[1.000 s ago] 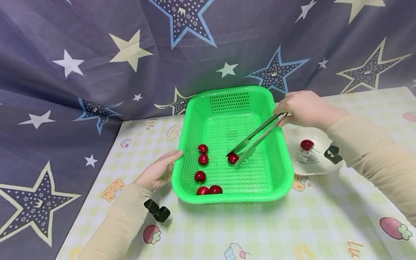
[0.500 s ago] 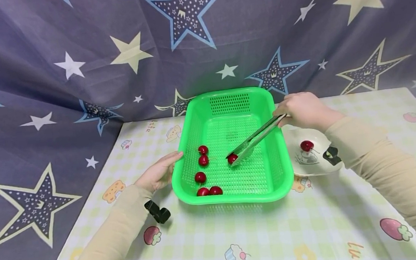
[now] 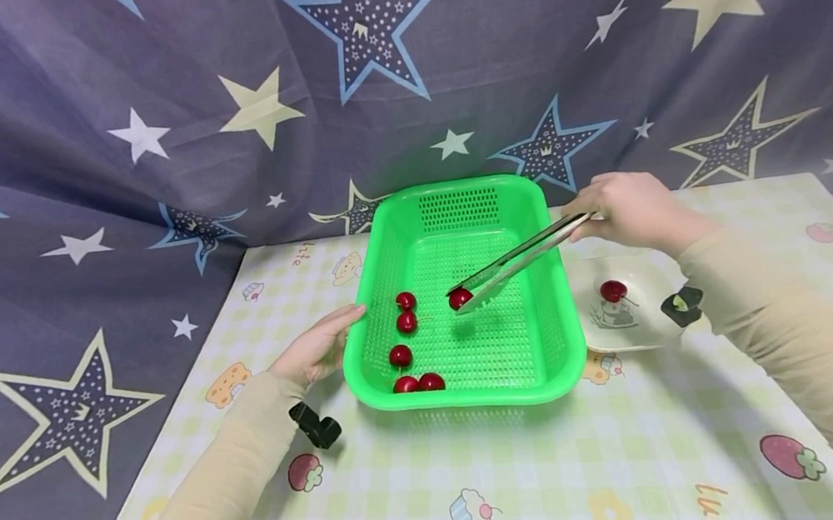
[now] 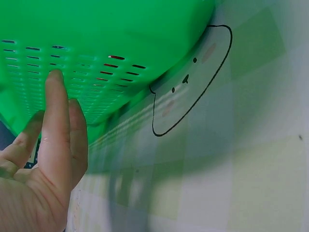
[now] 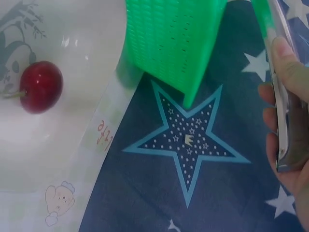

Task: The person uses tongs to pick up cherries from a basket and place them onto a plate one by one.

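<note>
My right hand [image 3: 633,207] grips metal tongs [image 3: 529,253] over the right rim of a green basket [image 3: 467,399]. Between the tong tips is a red cherry [image 3: 460,298], lifted above the basket floor with a shadow below it. My left hand [image 3: 319,342] rests its straight fingers against the basket's left side; in the left wrist view the fingertips [image 4: 57,79] are at the slotted wall. Several cherries [image 3: 407,322] lie along the basket's left side and front left corner. In the right wrist view the fingers wrap the tongs [image 5: 282,106].
A white dish [image 3: 638,331] with a panda print stands right of the basket, holding one stemmed cherry [image 3: 613,290]. The checked tablecloth [image 3: 379,498] spreads in front. A dark star-patterned curtain [image 3: 487,52] hangs behind and at the left.
The tongs have closed on the cherry and raised it from the basket floor. My right hand has moved up and to the right. My left hand stays in place.
</note>
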Demonstrator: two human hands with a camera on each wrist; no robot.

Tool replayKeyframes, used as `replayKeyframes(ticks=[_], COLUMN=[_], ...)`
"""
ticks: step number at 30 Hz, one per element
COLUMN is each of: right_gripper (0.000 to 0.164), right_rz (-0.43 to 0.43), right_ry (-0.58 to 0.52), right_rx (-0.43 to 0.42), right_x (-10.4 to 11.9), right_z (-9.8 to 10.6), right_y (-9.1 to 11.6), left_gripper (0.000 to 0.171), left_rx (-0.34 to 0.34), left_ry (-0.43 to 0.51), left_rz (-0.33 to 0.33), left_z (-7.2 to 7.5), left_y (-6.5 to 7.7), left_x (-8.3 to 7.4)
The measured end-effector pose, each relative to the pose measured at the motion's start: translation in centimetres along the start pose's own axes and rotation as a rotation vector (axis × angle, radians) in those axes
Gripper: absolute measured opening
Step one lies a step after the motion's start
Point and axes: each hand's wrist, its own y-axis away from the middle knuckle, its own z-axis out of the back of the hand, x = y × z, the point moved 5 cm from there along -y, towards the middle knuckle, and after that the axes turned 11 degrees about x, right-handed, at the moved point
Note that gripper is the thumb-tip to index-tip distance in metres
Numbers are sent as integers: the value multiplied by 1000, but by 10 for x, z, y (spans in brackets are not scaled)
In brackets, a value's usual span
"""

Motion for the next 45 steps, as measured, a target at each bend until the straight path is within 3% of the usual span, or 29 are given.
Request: replayKeyframes(ticks=[15,19,24,30,41,45], right_gripper=[32,34,32,31,41,45], right_rz=[-16,-119,-235,-315,-529,-558], right_ry=[-14,-54,-27,-20,-105,-87], right_rx=[-132,-91,-48,-10,144,158], right_x=[-32,-46,-63,-78,-109,-116], right_z=[19,23,27,27,14,7], right_y=[39,54,77,104,145,161], left_gripper=[57,57,57,57,57,58], left_rx=[-3,-5,3,9,-1,-11], left_ry=[-11,-12,-13,-13,-22,-40], left_rz=[2,1,-1,0,-1,10], left_z=[3,2,1,1,1,2], left_y=[-1,-1,-1,-2,0,0], left_x=[1,0,0,0,-1,0])
